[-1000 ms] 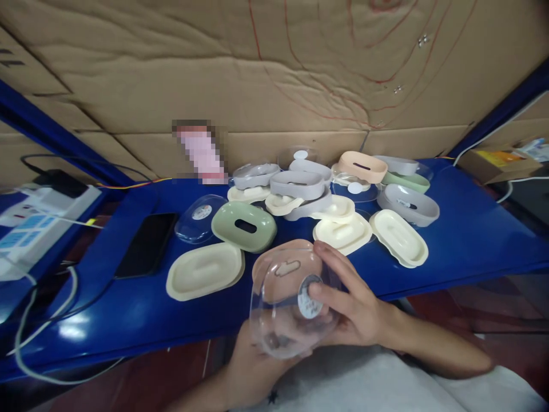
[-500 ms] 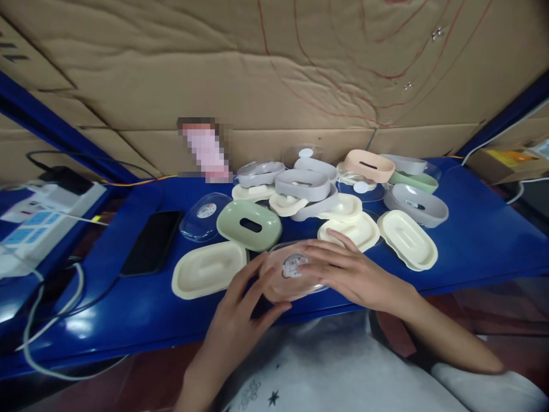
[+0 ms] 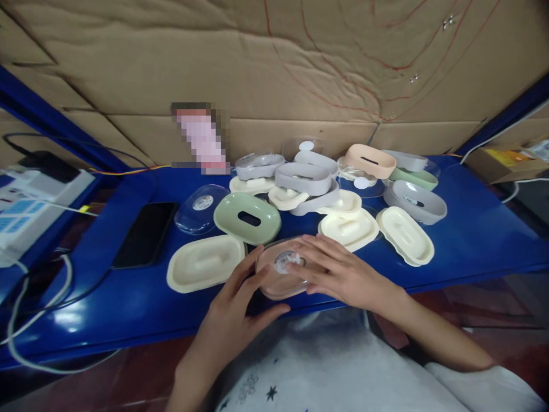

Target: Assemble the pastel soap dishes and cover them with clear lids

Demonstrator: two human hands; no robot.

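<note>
A peach oval dish under a clear lid lies at the table's front edge, with a round white label on top. My left hand rests against its left side, fingers spread and thumb apart. Across its right part lies my right hand, fingers stretched out over the lid near the label. Just behind sits a green dish with a dark slot. A cream tray is left of my left hand, and a clear lid lies behind that tray.
Behind my hands are several grey dishes, cream trays and a peach dish. A black phone lies left on the blue table. A power strip with cables is at the far left; a cardboard wall stands behind.
The view has shifted slightly. My right hand's fingers have moved a little left over the lid and label; my left hand stays beside the dish.
</note>
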